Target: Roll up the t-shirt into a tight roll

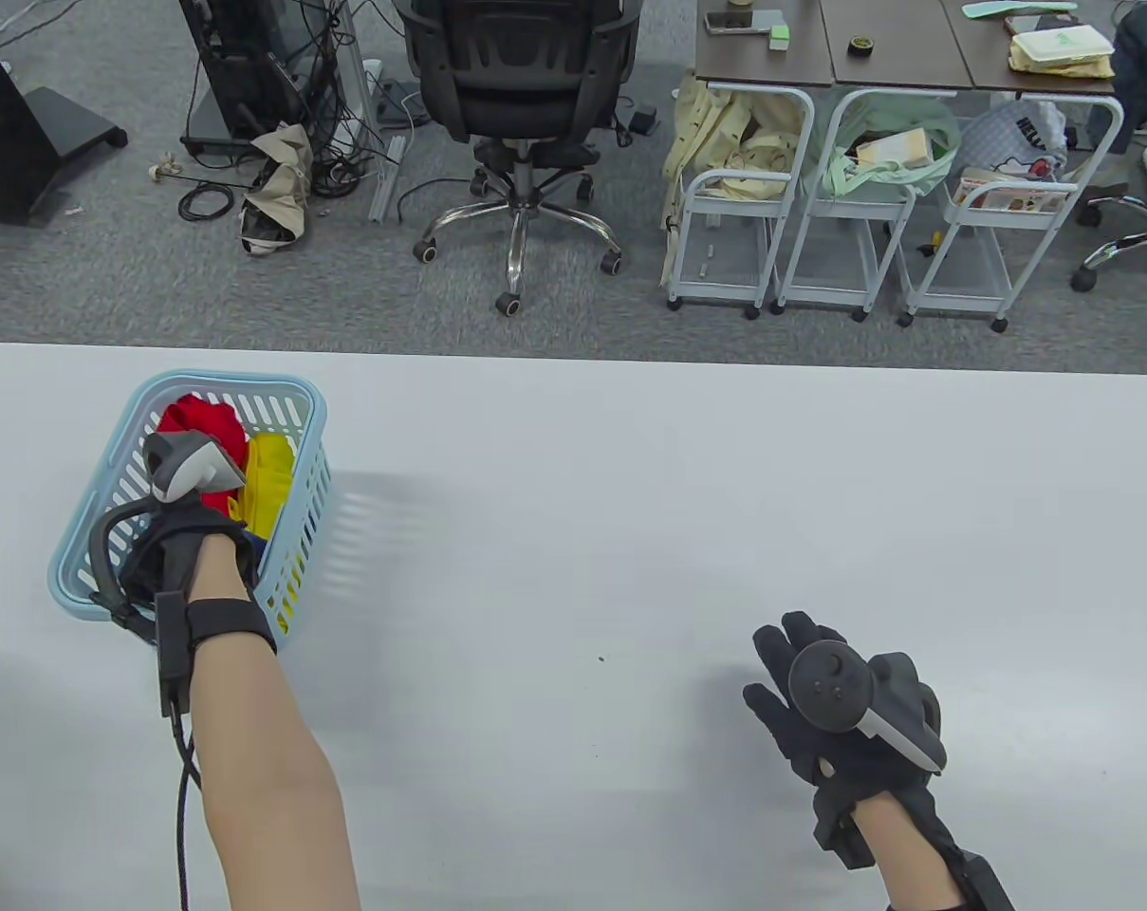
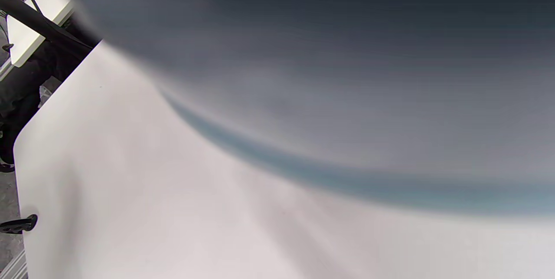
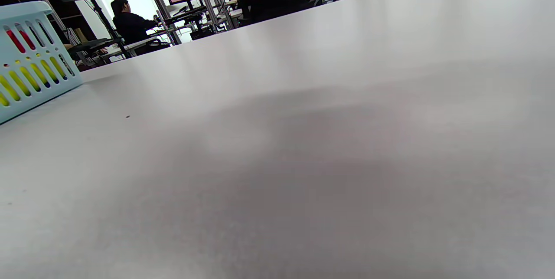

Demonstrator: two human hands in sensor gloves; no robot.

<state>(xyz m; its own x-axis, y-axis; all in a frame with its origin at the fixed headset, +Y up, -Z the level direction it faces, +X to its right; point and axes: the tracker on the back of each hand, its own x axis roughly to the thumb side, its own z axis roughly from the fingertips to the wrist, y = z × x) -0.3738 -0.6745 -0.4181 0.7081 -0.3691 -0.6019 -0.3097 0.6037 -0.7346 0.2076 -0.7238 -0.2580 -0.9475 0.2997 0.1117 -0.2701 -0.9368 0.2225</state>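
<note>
Reaching left hand (image 1: 179, 550) into basket (image 1: 108, 474) for a shirt (image 1: 203, 427), grip hidden; right hand (image 1: 820, 702) open, waiting on table (image 1: 582, 522).

Found only one obstacle on the white table (image 1: 630, 493): a light blue basket (image 1: 303, 531) at far left, filled with red and yellow cloth; had bare surface everywhere right of it

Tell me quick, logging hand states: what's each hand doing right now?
Left hand: reaching into the blue basket; its grip is hidden, cannot tell.
Right hand: open, holding nothing, above the table.
</note>
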